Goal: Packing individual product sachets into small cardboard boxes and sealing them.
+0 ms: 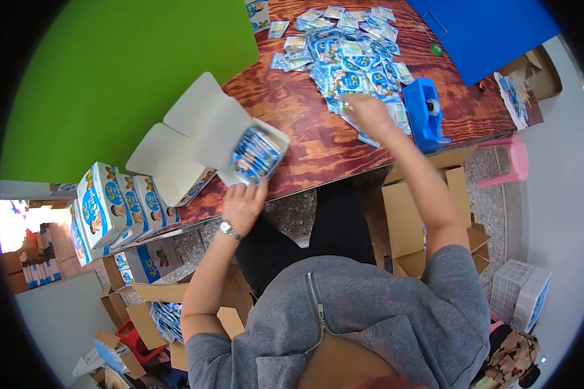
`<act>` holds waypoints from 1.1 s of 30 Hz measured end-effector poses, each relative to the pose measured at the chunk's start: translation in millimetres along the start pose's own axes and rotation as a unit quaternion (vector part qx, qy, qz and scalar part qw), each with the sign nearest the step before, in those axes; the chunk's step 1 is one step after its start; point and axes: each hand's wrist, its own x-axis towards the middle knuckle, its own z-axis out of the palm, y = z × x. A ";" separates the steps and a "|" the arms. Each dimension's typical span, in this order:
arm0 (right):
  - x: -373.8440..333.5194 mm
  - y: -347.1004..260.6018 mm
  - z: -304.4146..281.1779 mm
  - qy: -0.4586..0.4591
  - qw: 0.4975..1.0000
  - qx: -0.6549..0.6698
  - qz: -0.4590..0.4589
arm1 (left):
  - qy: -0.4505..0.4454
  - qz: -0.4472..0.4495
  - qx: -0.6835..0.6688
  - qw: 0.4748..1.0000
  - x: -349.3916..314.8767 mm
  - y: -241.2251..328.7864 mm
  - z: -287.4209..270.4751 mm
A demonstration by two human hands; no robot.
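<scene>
An open white carton box (276, 134), filled with a row of upright blue-and-white sachets (256, 154), stands near the table's front edge with its lid folded back. My left hand (243, 206) grips the box's near wall, fingers bent over the edge. Right of it, my right hand (370, 117) reaches over the near side of a large loose pile of the same sachets (350, 61). Its fingers look curled together at the pile; what they hold, if anything, is too blurred to make out. Another opened white box (178, 162) lies left of the filled one.
A blue tape dispenser (424, 117) stands right of the pile on the reddish wooden table (298, 107). Several closed printed boxes (100, 204) line the left edge. Green (130, 84) and blue (493, 32) panels flank the table. Brown cartons (402, 220) and a pink stool (509, 159) stand below.
</scene>
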 end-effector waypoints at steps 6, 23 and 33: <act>-60.4 78.7 20.6 -0.094 0.978 -0.144 0.116 | -0.007 -0.037 -0.006 0.999 -4.3 -17.3 -2.6; -28.3 75.1 29.7 0.044 0.948 0.196 0.246 | 0.144 -0.262 -0.274 0.914 161.6 87.9 99.3; -52.9 64.4 23.6 0.022 0.943 0.061 0.326 | -0.008 -0.370 -0.366 0.854 153.0 71.5 102.7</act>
